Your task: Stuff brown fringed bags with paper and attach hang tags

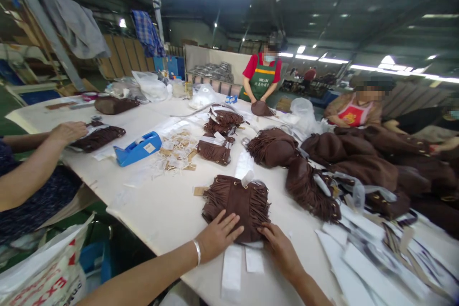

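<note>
A brown fringed bag (238, 201) lies flat on the table in front of me, with metal eyelets along its top edge and a white wrapped piece (247, 178) on it. My left hand (218, 239) rests on its lower left part, fingers spread out and palm down. At the lower right corner, the bent fingers of my right hand (279, 248) grip the bag's edge; the thumb is hidden. Beside the bag's upper left sticks out a small tan tag (200, 191). White paper strips (232, 272) lie under and below the bag.
A blue tape dispenser (138, 148) stands left, near a heap of tags with strings (177, 153). Brown bags (366, 158) pile up at right, above white sheets (358, 263). A co-worker's hands (70, 131) work at left; other people (263, 76) work across the table.
</note>
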{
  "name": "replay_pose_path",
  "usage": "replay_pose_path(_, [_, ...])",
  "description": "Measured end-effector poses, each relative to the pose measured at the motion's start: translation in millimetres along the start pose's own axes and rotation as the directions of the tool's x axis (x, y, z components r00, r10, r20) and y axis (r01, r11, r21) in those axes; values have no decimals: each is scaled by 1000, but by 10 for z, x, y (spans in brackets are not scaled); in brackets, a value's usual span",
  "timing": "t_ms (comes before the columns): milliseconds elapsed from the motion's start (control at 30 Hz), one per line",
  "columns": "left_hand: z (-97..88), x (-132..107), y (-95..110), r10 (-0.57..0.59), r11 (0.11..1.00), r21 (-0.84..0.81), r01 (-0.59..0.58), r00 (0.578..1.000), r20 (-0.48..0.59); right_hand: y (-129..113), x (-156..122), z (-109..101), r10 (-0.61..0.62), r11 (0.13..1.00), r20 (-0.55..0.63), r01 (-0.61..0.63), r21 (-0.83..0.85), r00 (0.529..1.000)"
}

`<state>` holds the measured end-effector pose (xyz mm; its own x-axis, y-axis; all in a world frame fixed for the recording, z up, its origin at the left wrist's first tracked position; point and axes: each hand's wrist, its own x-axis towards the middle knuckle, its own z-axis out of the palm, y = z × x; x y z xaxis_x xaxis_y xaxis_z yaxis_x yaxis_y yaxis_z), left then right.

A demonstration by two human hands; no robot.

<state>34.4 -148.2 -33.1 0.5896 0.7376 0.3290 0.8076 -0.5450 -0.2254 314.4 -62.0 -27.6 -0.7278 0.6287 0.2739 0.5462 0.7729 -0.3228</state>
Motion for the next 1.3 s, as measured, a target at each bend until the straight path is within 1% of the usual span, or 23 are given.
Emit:
replay_pose_path(100, [23,-4,35,-30,1000,-9,30,1000,-8,-30,38,-179,-14,996,89,22,-92,996])
replay_pose_path(167, [31,-6,49,-43,999,-22,42,999,-15,-141,153,-314,8,980,128,17,-197,992])
replay_pose_path(233, [31,-2,55,-56,998,-39,55,998,-19,-313,371,-365,19,968,80,2,-251,997])
replay_pose_path(267, [31,3,58,-63,997,-49,62,998,-20,-404,508,-339,-4,971,36,13,-241,999])
replay_pose_path(300, [31,11,61,-70,996,-60,68,997,-24,-486,649,-276,-50,976,-8,47,-213,999])
replay_pose_path(367, [33,30,75,-91,993,-86,87,995,-41,-585,898,-65,-163,976,-90,148,-160,983])
replay_pose_path(433, [23,44,104,-120,987,-114,112,990,-67,-575,1046,192,-222,971,-147,204,-129,964])
replay_pose_path(500, [-23,40,138,-168,977,-143,155,982,-84,-483,1085,405,-200,978,-184,186,-89,962])
replay_pose_path(533, [-64,28,149,-198,970,-159,184,977,-82,-427,1077,477,-178,983,-191,169,-64,965])
replay_pose_path(600, [-167,-21,145,-267,949,-186,253,962,-51,-334,1042,551,-147,989,-190,145,-22,971])
replay_pose_path(667, [-257,-106,95,-375,910,-192,367,927,-8,-292,1019,560,-134,991,-178,136,0,975])
replay_pose_path(700, [-280,-156,56,-439,881,-189,433,899,13,-289,1016,556,-126,992,-171,129,6,977])
replay_pose_path(767, [-267,-253,-32,-543,820,-194,539,839,33,-303,1022,547,-109,993,-157,113,16,982])
replay_pose_path(800, [-235,-289,-75,-578,793,-212,571,815,32,-313,1027,547,-101,994,-150,105,20,983])
replay_pose_path(867, [-147,-313,-150,-623,750,-267,606,782,24,-327,1035,553,-85,996,-137,89,27,987])
replay_pose_path(967, [-49,-231,-233,-690,681,-325,656,724,16,-329,1040,566,-61,997,-117,65,31,991])
replay_pose_path(1033, [-30,-148,-275,-710,658,-340,672,704,17,-322,1042,571,-44,998,-105,48,35,993])
replay_pose_path(1133, [-29,-73,-309,-717,644,-357,676,697,26,-312,1052,574,-26,998,-103,31,51,994])
replay_pose_path(1200, [-12,-62,-298,-726,634,-356,687,687,33,-312,1060,570,-21,998,-113,28,64,993])
replay_pose_path(1300, [34,-81,-239,-751,611,-329,720,659,46,-323,1068,553,-8,997,-122,18,77,992])
